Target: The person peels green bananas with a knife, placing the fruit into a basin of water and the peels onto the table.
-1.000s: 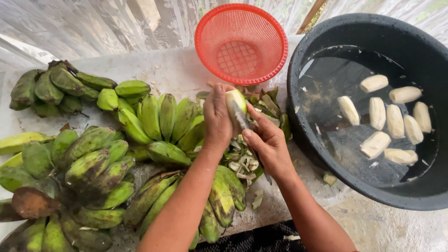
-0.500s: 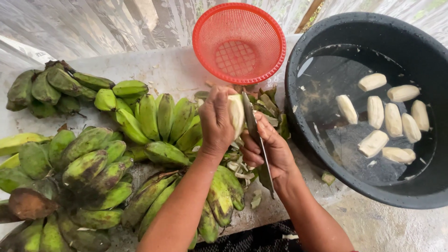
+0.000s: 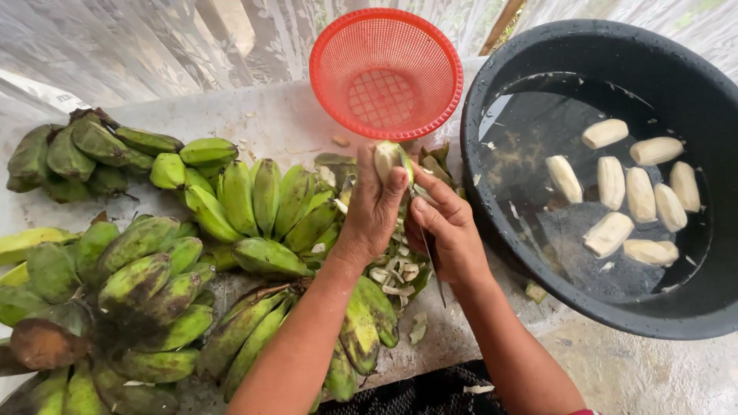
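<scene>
My left hand (image 3: pixel 374 206) grips a partly peeled green banana (image 3: pixel 388 157), its pale tip sticking up above the fingers. My right hand (image 3: pixel 446 230) holds a knife (image 3: pixel 432 261) close against the banana; the blade points down toward me and is mostly hidden by the fingers. Both hands hover over a pile of green peel scraps (image 3: pixel 396 269). Just right of my hands stands a large black tub (image 3: pixel 692 84) of water with several peeled pale bananas (image 3: pixel 611 182) floating in it.
Bunches of green bananas (image 3: pixel 254 200) cover the white table (image 3: pixel 284 123) on the left and front. A red plastic basket (image 3: pixel 384 73) leans at the back by a lace curtain. The concrete floor (image 3: pixel 653 376) shows at lower right.
The knife blade, raised beside the banana half a second ago, now points down under my right hand. My left hand has turned the banana so its tip stands higher.
</scene>
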